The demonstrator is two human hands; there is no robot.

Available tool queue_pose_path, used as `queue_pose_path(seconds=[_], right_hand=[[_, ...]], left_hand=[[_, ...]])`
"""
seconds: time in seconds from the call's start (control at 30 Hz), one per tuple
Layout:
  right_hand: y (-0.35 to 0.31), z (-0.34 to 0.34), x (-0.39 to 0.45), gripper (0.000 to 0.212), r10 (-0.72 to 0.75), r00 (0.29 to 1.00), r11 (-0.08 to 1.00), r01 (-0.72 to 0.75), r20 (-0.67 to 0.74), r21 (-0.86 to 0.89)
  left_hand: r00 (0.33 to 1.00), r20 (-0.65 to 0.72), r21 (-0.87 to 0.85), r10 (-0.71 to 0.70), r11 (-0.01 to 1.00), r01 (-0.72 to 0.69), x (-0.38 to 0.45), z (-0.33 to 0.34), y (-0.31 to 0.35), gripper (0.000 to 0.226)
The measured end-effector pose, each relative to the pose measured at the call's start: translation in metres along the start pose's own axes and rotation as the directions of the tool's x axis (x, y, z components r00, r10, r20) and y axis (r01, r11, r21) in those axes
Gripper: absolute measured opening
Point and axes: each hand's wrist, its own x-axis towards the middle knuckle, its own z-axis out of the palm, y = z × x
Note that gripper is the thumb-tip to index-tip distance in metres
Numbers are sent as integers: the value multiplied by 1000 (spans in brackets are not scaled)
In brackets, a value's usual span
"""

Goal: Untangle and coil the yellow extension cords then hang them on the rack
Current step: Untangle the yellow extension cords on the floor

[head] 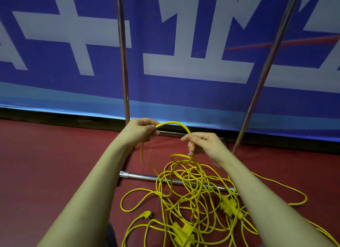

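Observation:
A tangled heap of yellow extension cords point(185, 195) lies on the red floor below my hands. One strand rises from it and arches between both hands. My left hand point(141, 130) pinches the strand at the arch's left end, with a short length hanging below it. My right hand point(203, 143) grips the same strand where it drops toward the heap. A yellow plug point(146, 215) lies at the heap's left. Two yellow socket blocks sit in the heap, one at the front point(184, 232), one at the right point(229, 206). The rack's two chrome uprights point(123, 62) stand ahead.
The rack's chrome base bar point(143, 176) lies on the floor under the far side of the heap, and its right upright point(265, 72) leans across the view. A blue banner with large white characters point(184, 66) hangs just behind the rack. Red floor point(46, 154) stretches left.

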Motion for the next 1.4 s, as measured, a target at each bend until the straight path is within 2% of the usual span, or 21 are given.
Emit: queue_pose_path(seconds=[0.1, 0.17, 0.27, 0.37, 0.5, 0.63, 0.7, 0.87, 0.93, 1.03, 1.13, 1.2, 1.4], right_hand=[[-10, 2, 1, 22, -22, 1000, 1000, 22, 1, 13], [-17, 4, 0, 22, -25, 998, 999, 23, 50, 26], [-31, 7, -2, 21, -27, 991, 998, 19, 131, 61], [-39, 10, -3, 21, -40, 986, 997, 28, 164, 76], [-32, 13, 0, 12, -62, 989, 998, 58, 134, 35], [-20, 15, 3, 17, -120, 992, 993, 120, 41, 3], [-16, 16, 3, 13, -122, 992, 991, 124, 40, -47], [-8, 20, 3, 12, -83, 987, 996, 85, 138, -8], [-8, 22, 3, 17, -60, 992, 998, 57, 115, 27], [-9, 19, 4, 21, -75, 997, 996, 73, 36, 48], [-11, 13, 4, 23, -59, 998, 998, 59, -18, 26], [-13, 10, 4, 23, -52, 999, 999, 52, -16, 14], [-20, 8, 6, 21, -28, 999, 998, 29, -18, 54]], left_hand=[[995, 99, -51, 0, 999, 5, -2, 8, 1, 17], [993, 115, -49, 39, 998, -34, -2, 10, 3, 19], [991, 98, -97, 87, 992, -78, -4, 7, 8, 18], [990, 57, -236, 128, 965, -111, -7, 4, 13, 21], [988, -3, -383, 155, 912, -144, -9, 12, 19, 20], [978, 6, -417, 206, 890, -185, -12, 18, 26, 17], [973, 10, -455, 229, 868, -199, -13, 19, 29, 17], [980, -23, -531, 199, 828, -181, -12, 18, 27, 25], [987, -16, -541, 158, 829, -141, -10, 16, 24, 21], [998, -13, -478, 57, 877, -56, -2, 2, 14, 20], [1000, -10, -211, -5, 978, 3, 1, -11, -6, 19], [1000, -1, -94, -14, 995, 14, -1, -9, -13, 17], [998, 13, -152, 55, 987, -52, -3, -1, -3, 17]])
